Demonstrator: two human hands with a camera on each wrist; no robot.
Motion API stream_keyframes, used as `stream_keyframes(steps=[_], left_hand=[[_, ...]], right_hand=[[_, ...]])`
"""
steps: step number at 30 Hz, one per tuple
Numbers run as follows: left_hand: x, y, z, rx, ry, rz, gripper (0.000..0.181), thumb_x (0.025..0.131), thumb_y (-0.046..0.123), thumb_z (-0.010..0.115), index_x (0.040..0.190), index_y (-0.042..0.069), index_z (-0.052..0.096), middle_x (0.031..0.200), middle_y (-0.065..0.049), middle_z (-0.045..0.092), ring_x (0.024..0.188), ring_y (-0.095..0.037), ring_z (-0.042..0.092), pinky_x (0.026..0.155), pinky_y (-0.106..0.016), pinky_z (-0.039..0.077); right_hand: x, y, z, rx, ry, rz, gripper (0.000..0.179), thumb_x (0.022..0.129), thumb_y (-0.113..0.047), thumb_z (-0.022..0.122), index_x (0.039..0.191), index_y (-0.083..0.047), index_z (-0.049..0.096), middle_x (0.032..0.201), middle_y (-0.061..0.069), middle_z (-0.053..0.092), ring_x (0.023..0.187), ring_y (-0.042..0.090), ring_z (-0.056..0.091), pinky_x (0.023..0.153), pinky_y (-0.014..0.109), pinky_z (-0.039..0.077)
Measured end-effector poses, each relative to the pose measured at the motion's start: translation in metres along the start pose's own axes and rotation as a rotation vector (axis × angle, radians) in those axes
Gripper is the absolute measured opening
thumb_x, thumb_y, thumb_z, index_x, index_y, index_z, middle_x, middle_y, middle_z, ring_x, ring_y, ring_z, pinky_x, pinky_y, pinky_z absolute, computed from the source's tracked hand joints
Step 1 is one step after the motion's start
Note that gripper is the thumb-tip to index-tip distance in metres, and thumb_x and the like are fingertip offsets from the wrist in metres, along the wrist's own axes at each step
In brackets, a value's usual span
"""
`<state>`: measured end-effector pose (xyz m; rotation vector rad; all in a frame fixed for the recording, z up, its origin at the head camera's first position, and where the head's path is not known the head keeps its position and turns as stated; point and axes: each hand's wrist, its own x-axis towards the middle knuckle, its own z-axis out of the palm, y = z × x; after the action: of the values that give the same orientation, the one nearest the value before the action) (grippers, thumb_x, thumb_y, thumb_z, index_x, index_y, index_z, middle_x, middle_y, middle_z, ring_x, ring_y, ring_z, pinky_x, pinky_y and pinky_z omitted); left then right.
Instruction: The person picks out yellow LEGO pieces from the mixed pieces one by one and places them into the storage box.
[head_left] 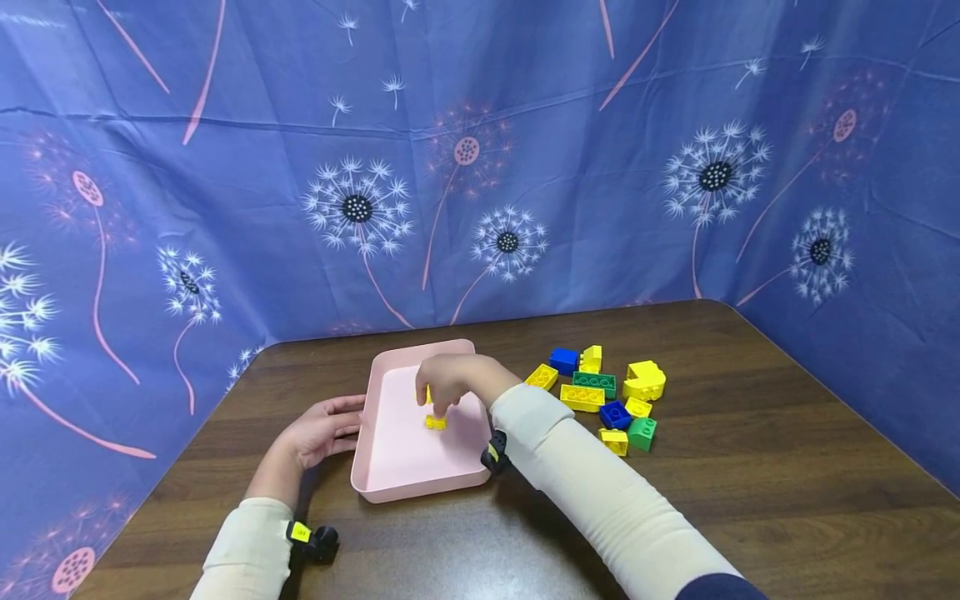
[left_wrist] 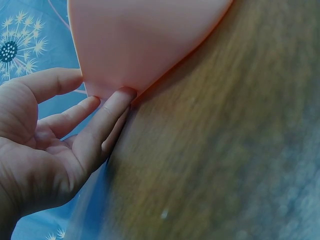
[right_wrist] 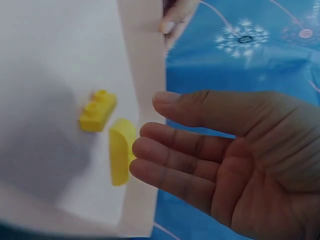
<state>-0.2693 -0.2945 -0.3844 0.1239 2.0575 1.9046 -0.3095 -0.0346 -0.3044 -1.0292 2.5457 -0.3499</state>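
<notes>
A pink tray point(head_left: 420, 479) lies on the table. My left hand point(head_left: 324, 429) is at its left wall, and in the left wrist view the fingertips point(left_wrist: 125, 94) touch the tray's outer side with nothing gripped. Over the tray hovers my right hand point(head_left: 453, 379), its thumb apart from loosely bent fingers and nothing between them. Two yellow pieces lie in the tray: a small studded brick point(right_wrist: 97, 111) and a curved-top block point(right_wrist: 120, 150), whose edge is right by the right fingertips in the right wrist view. In the head view the hand partly covers the curved block.
Right of the tray, several loose bricks lie on the wooden table point(head_left: 750, 467): yellow ones point(head_left: 582, 397), blue ones point(head_left: 564, 361) and green ones point(head_left: 642, 433). A blue dandelion-print curtain point(head_left: 600, 208) hangs behind the table and at both sides.
</notes>
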Motion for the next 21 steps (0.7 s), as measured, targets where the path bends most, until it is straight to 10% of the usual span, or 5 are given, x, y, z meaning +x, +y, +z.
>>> stream_keyframes(steps=[10, 21], left_hand=[[-0.002, -0.001, 0.001, -0.004, 0.001, -0.002, 0.063, 0.097, 0.006, 0.052, 0.148, -0.012, 0.02, 0.12, -0.014, 0.062, 0.103, -0.016, 0.062, 0.086, -0.037, 0.054], [-0.002, 0.002, 0.001, 0.01, -0.007, 0.005, 0.06, 0.099, 0.006, 0.051, 0.148, -0.012, 0.021, 0.122, -0.016, 0.062, 0.104, -0.016, 0.063, 0.086, -0.037, 0.054]], right_hand=[[-0.033, 0.012, -0.012, -0.067, 0.185, -0.151, 0.027, 0.079, -0.004, 0.077, 0.106, -0.004, 0.072, 0.089, 0.004, 0.065, 0.08, 0.014, 0.054, 0.072, 0.026, 0.047], [-0.089, 0.043, -0.015, -0.086, 0.39, -0.137, 0.026, 0.078, -0.01, 0.077, 0.104, -0.006, 0.072, 0.083, 0.0, 0.061, 0.075, 0.014, 0.053, 0.071, 0.027, 0.049]])
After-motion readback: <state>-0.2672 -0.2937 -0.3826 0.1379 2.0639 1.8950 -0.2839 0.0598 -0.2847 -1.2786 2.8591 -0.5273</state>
